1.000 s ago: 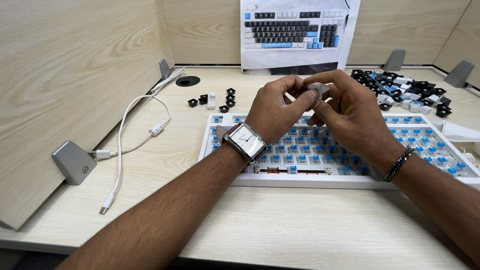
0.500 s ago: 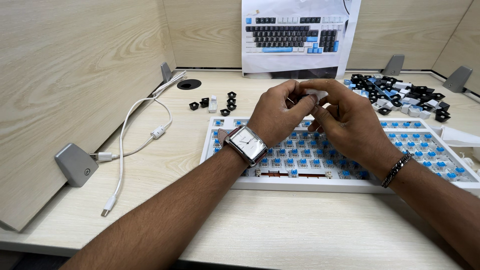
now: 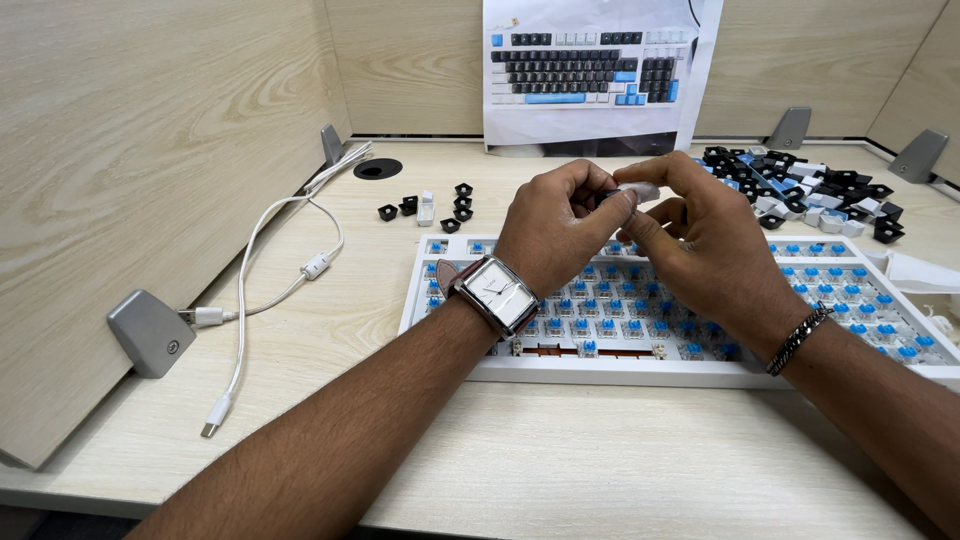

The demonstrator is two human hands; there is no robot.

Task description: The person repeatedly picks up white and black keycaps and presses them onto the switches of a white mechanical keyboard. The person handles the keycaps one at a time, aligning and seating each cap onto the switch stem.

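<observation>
While a white cable (image 3: 262,262) trails across the pale wooden desk (image 3: 620,470) at the far left, a few loose black keycaps (image 3: 430,208) sit near it. Next, the left hand (image 3: 556,232), a square-faced wristwatch (image 3: 497,293) on its wrist, and the right hand (image 3: 700,238), wearing a dark bead bracelet (image 3: 797,338), meet above a white keyboard with bare blue switches (image 3: 690,310). Both sets of fingertips are closed around a small pale keycap (image 3: 640,190), mostly hidden by fingers; its shape is hard to make out. A heap of black, white and blue keycaps (image 3: 805,195) lies at the right.
</observation>
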